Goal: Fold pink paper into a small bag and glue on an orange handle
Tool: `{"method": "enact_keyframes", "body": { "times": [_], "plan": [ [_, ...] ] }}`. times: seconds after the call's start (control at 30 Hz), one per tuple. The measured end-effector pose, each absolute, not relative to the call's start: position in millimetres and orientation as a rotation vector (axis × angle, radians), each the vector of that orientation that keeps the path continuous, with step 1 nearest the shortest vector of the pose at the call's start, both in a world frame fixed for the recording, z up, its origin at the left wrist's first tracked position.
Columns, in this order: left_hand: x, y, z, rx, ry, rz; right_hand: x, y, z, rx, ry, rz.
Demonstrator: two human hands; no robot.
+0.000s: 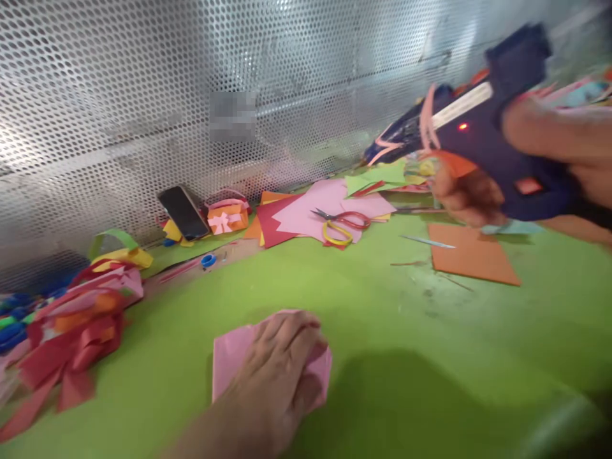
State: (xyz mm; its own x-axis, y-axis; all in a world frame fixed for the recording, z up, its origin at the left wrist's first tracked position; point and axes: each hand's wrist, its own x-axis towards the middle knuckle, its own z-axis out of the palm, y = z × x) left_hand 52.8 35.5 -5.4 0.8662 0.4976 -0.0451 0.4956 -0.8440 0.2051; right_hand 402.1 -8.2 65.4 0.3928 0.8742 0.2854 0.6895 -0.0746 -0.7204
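Note:
My right hand (540, 140) is raised at the upper right, its fingers wrapped round the handle of a dark blue hot glue gun (473, 137). The gun's red light is lit, pink bands cross its barrel, and its nozzle points left and down. Low in the middle, my left hand (282, 357) grips a pink folded paper piece (229, 360) against the green table (382, 299). The fingers curl over its far side and the thumb lies along its right. My palm hides much of the piece.
Beyond lie red-and-yellow-handled scissors (342, 223) on pink and red paper sheets (287, 223). A phone (184, 210) leans near a small orange paper box (227, 220). Paper bows (86, 344) heap at left. An orange sheet (471, 255) lies right. A perforated metal panel (143, 76) stands behind.

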Motion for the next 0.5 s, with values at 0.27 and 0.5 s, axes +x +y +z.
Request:
{"method": "enact_keyframes", "body": {
  "times": [0.27, 0.5],
  "plan": [
    [46.1, 41.4, -32.0, 3.009, 0.789, 0.077, 470.5, -26.2, 52.3, -2.444, -1.767, -0.46],
    [58.7, 36.6, -10.4, 2.632, 0.949, -0.057, 516.1, -12.9, -4.2, -2.548, -1.693, -0.406]
  ]
}}
